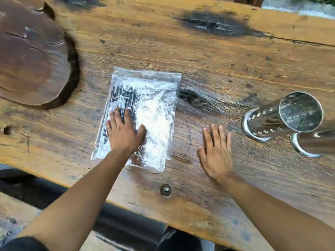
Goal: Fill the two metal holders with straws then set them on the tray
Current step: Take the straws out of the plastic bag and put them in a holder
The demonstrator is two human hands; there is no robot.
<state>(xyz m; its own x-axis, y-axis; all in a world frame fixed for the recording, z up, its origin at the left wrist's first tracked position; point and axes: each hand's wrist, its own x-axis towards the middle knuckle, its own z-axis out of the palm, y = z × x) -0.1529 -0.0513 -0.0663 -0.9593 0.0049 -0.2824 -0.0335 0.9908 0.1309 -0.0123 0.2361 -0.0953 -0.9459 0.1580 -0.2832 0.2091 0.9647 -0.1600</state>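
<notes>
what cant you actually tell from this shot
- Second metal holder, head view: cut off by the right edge; its mouth is out of frame.
- Straws: count unreadable through the glary, crumpled plastic bag and under the left hand.
- Whether the bag is sealed: too blurred.

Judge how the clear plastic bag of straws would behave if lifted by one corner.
The bag looks thin and crinkled, so it would probably sag and fold. The dark straws bunch at one side, so they may slide as it tilts. Its glossy film could be slippery under the left hand lying flat on it.
</notes>
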